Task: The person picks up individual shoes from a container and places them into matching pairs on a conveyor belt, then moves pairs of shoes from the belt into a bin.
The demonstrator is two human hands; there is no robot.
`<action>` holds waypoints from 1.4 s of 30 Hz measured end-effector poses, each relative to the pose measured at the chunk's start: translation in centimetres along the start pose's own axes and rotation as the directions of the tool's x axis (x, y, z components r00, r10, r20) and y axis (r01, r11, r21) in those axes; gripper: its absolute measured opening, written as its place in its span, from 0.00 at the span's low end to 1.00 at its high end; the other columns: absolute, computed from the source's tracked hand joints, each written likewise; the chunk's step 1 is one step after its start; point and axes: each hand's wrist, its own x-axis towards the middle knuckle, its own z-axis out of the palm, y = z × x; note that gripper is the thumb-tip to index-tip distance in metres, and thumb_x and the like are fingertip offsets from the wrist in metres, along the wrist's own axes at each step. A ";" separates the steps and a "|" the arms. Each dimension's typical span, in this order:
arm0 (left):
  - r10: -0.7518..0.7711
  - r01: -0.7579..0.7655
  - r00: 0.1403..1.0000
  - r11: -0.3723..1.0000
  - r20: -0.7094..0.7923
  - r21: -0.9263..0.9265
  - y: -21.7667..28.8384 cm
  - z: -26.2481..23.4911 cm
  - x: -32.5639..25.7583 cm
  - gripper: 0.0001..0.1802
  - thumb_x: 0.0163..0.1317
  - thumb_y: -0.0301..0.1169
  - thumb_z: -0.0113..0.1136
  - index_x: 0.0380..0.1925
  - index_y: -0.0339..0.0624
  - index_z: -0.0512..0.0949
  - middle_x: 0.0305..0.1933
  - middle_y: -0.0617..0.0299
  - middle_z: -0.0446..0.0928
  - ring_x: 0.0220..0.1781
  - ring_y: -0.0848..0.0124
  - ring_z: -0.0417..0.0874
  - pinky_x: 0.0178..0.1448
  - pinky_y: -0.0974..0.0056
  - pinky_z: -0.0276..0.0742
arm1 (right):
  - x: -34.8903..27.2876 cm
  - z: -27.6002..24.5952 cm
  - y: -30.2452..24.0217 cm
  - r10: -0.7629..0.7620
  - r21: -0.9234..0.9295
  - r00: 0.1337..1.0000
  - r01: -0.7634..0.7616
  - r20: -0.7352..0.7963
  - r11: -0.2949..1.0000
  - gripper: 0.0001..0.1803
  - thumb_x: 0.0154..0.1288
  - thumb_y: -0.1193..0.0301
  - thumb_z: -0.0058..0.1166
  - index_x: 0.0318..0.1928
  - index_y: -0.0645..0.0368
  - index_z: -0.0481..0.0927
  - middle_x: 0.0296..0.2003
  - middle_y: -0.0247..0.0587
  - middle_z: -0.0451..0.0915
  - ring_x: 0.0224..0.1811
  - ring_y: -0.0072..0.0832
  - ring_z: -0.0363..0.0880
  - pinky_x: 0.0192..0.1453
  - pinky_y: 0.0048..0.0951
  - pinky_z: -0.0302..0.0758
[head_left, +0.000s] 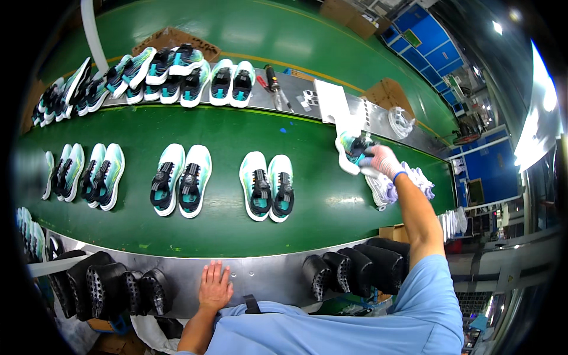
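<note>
Head view was pretty clear on this one. At the right of the frame the right hand [383, 160], gloved in white, was stretched out over the green belt [225, 225], and its fingers were clamped on a white-and-teal shoe [350, 149] lifted just above the belt's far edge. White cloths [414, 180] were piled right beside that wrist. At the bottom centre the left hand [214, 289] was laid flat on the metal desk [266, 275] rim, fingers spread apart, nothing held. Black shoe lasts [112, 287] were lined up on both sides of it. Pairs of matching shoes [266, 186] were spaced along the belt, and more were stacked at the upper left.
</note>
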 end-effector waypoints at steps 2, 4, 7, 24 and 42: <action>-0.035 0.034 0.998 0.999 0.046 0.017 0.0 0.1 -0.2 0.35 0.61 0.44 0.62 0.68 0.44 0.73 0.77 0.45 0.61 0.82 0.48 0.54 0.84 0.41 0.47 | -1.8 2.2 -0.4 -0.007 -0.093 0.999 0.011 0.049 0.996 0.24 0.53 0.55 0.75 0.48 0.54 0.89 0.39 0.50 0.88 0.43 0.43 0.86 0.53 0.38 0.79; -0.025 0.024 0.999 0.999 0.043 0.028 0.0 0.0 -0.3 0.35 0.61 0.44 0.62 0.68 0.44 0.73 0.77 0.45 0.60 0.82 0.48 0.54 0.84 0.40 0.46 | -3.2 4.8 -0.4 -0.004 -0.157 0.995 0.020 0.098 0.987 0.27 0.52 0.49 0.73 0.49 0.50 0.89 0.40 0.50 0.87 0.45 0.46 0.86 0.54 0.40 0.80; -0.012 0.011 0.999 0.999 0.039 0.039 0.0 -0.1 -0.4 0.36 0.61 0.44 0.61 0.68 0.43 0.72 0.77 0.45 0.60 0.82 0.47 0.54 0.84 0.40 0.46 | -4.3 10.7 0.9 -0.029 -0.123 0.988 0.047 0.149 0.991 0.28 0.52 0.43 0.69 0.50 0.42 0.90 0.41 0.47 0.87 0.48 0.46 0.86 0.55 0.44 0.80; -0.015 0.014 1.000 0.999 0.027 0.050 0.3 -0.2 0.0 0.35 0.60 0.43 0.62 0.67 0.42 0.72 0.78 0.42 0.59 0.82 0.46 0.55 0.84 0.40 0.48 | -5.5 14.3 -1.3 0.671 -0.027 0.739 -0.671 0.062 0.741 0.28 0.64 0.53 0.57 0.59 0.55 0.82 0.61 0.52 0.81 0.63 0.48 0.80 0.68 0.46 0.76; -0.020 0.020 0.996 1.000 0.083 0.004 -0.7 -1.6 -0.7 0.34 0.68 0.48 0.56 0.72 0.47 0.69 0.78 0.49 0.62 0.80 0.52 0.59 0.82 0.44 0.52 | 0.5 16.5 -4.9 0.614 0.056 0.748 -0.645 0.254 0.762 0.54 0.50 0.38 0.65 0.71 0.60 0.69 0.68 0.62 0.71 0.68 0.54 0.74 0.73 0.46 0.70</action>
